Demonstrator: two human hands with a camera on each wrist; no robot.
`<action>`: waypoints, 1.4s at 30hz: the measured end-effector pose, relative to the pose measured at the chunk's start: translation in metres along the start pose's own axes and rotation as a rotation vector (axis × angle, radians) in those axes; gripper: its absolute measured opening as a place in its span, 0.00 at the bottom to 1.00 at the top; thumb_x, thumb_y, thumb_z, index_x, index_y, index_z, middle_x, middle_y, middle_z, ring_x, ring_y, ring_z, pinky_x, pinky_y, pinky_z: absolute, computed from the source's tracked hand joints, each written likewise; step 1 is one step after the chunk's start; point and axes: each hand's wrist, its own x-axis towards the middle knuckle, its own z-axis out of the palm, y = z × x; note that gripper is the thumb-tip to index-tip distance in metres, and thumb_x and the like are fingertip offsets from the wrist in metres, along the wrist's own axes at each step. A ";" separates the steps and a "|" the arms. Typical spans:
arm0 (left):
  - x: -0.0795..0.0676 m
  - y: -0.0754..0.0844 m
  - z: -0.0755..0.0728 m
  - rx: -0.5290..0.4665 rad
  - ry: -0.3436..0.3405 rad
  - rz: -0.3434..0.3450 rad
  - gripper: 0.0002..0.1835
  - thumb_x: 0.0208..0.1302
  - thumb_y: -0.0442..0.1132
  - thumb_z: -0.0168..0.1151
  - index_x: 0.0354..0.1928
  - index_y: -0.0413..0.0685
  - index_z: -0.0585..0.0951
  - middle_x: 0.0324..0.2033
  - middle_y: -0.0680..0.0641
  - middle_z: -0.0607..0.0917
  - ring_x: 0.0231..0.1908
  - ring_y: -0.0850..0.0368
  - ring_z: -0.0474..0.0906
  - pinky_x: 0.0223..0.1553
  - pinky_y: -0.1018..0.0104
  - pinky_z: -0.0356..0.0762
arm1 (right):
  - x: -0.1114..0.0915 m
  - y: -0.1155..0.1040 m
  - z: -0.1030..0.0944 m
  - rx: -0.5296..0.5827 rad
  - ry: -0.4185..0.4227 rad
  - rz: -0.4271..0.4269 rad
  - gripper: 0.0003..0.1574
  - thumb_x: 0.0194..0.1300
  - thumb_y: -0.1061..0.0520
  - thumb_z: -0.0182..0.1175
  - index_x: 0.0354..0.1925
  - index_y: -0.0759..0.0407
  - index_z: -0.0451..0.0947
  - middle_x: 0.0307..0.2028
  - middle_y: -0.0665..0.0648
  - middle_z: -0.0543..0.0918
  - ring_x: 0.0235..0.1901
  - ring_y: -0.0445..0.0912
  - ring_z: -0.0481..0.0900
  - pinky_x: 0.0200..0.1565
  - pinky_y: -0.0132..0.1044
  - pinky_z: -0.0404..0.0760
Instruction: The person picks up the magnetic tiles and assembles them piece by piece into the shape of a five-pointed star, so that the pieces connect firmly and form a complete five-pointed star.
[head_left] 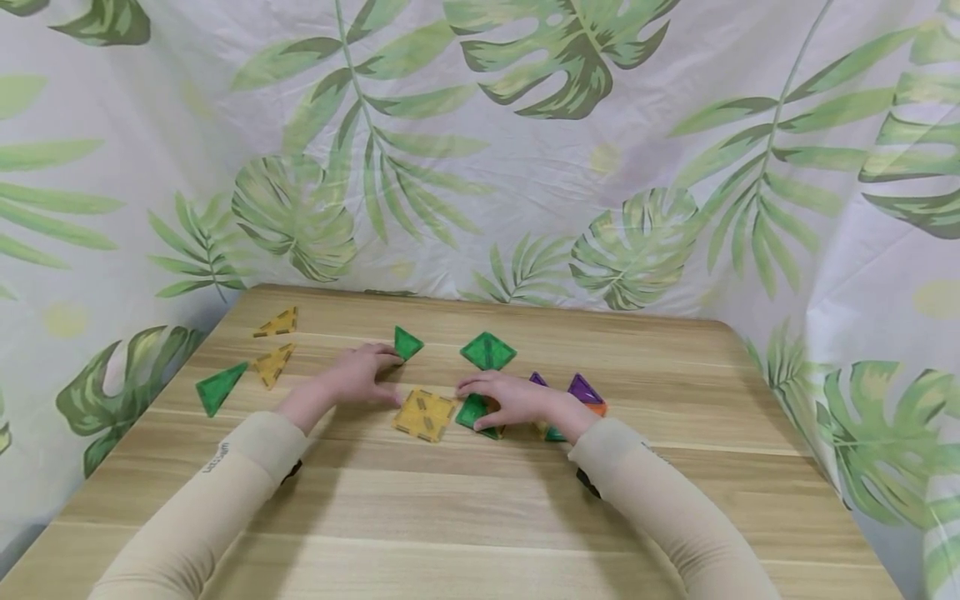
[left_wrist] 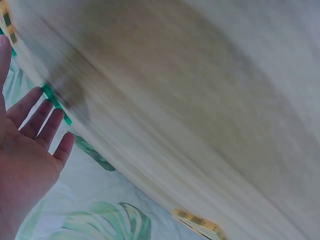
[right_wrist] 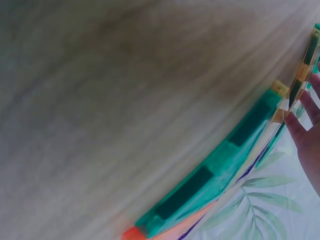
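Observation:
My left hand (head_left: pixel 358 375) reaches in from the left, its fingertips at a green triangular magnetic tile (head_left: pixel 407 343). In the left wrist view those fingers (left_wrist: pixel 47 125) are spread and nearly straight against the tile's edge (left_wrist: pixel 56 104). A yellow square (head_left: pixel 422 414) made of triangle tiles lies flat between the hands, near my left thumb. Over a green tile (head_left: pixel 471 410) rests my right hand (head_left: pixel 517 398), with thumb and fingers extended across it; yellow shows at that tile's edge. In the right wrist view, the hand (right_wrist: pixel 310 145) touches the tile edges, and its thumb is hidden.
Two yellow triangles (head_left: pixel 275 364) and a green triangle (head_left: pixel 221 389) lie at the left. A green diamond (head_left: pixel 488 351) of tiles lies behind my right hand. Purple (head_left: pixel 583 390), orange and green tiles sit by the right wrist. A leaf-print cloth (head_left: pixel 420 150) hangs behind the wooden table (head_left: pixel 450 517).

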 end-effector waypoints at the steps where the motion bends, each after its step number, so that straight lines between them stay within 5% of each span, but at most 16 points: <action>1: 0.000 0.002 0.000 0.002 -0.006 0.000 0.44 0.48 0.62 0.69 0.62 0.42 0.72 0.64 0.37 0.69 0.63 0.36 0.62 0.61 0.36 0.56 | 0.000 0.000 0.000 -0.004 0.001 -0.001 0.37 0.63 0.44 0.61 0.66 0.54 0.65 0.69 0.55 0.61 0.69 0.49 0.56 0.68 0.43 0.58; 19: 0.004 0.022 0.001 0.007 -0.044 0.067 0.42 0.49 0.59 0.70 0.63 0.43 0.72 0.64 0.40 0.69 0.65 0.39 0.61 0.62 0.35 0.54 | 0.007 0.007 -0.003 0.036 0.051 0.028 0.34 0.65 0.44 0.58 0.65 0.56 0.67 0.67 0.55 0.64 0.68 0.50 0.58 0.67 0.43 0.60; 28: 0.005 0.020 0.004 -0.016 -0.063 0.123 0.40 0.51 0.56 0.69 0.63 0.44 0.71 0.64 0.40 0.68 0.64 0.39 0.62 0.61 0.37 0.57 | 0.032 0.008 -0.006 -0.118 0.154 0.155 0.38 0.66 0.41 0.56 0.68 0.54 0.62 0.69 0.54 0.62 0.69 0.51 0.56 0.67 0.51 0.57; 42: 0.001 0.022 0.004 -0.048 -0.068 0.240 0.34 0.56 0.50 0.67 0.62 0.42 0.72 0.62 0.38 0.70 0.62 0.37 0.64 0.60 0.37 0.59 | 0.053 0.000 -0.004 -0.164 0.040 0.228 0.36 0.71 0.39 0.45 0.72 0.48 0.56 0.72 0.50 0.55 0.72 0.53 0.47 0.68 0.59 0.47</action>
